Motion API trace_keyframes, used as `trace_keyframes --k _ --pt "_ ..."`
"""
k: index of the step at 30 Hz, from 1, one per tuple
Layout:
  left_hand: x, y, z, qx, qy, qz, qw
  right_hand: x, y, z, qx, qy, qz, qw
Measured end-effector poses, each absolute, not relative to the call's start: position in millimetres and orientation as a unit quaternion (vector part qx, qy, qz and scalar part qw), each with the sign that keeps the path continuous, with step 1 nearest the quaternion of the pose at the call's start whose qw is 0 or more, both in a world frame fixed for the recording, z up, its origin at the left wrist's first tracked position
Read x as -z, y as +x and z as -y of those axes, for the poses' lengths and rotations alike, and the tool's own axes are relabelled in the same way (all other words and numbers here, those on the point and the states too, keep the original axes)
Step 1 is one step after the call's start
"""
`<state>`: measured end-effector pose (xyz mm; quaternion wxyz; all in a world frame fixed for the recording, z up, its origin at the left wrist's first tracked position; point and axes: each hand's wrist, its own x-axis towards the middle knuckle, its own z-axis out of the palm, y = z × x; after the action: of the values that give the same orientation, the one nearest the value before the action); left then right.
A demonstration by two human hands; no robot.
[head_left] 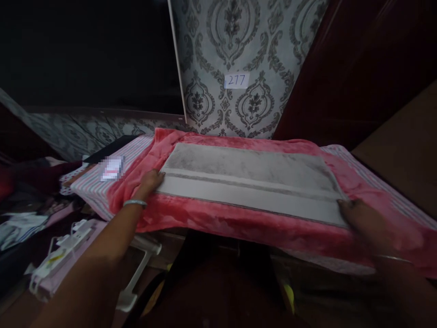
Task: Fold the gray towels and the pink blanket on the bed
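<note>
Gray plush mat [246,167] along the near edge of the pink-blanketed tabletop [205,217]. The left hand [150,182], fingers closed, pinches its left edge; the right hand [367,221], curled, grips near its right corner. Two-handed straightening appears under way; the next move calls for even tension.

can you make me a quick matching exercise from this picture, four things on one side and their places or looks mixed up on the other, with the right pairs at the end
Things
1. mat
2. blanket
3. small paper
4. dark screen

Places or looks
a. white, with a handwritten number
b. gray, touched at its ends by the left hand and right hand
c. upper left of the view
d. pinkish red, spread underneath

Right pairs: 1-b, 2-d, 3-a, 4-c
</note>
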<state>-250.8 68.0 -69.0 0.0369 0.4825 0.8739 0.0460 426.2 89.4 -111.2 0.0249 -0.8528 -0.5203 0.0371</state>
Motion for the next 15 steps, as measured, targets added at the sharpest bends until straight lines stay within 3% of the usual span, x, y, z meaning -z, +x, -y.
trace_keyframes --k 3,15 --pt "66 -253 -69 -0.026 0.483 -0.873 0.064 106 421 -80 -0.03 -0.848 0.528 0.014" --pt "79 -249 -70 -0.048 0.508 -0.86 -0.003 100 420 -76 -0.013 -0.837 0.547 -0.013"
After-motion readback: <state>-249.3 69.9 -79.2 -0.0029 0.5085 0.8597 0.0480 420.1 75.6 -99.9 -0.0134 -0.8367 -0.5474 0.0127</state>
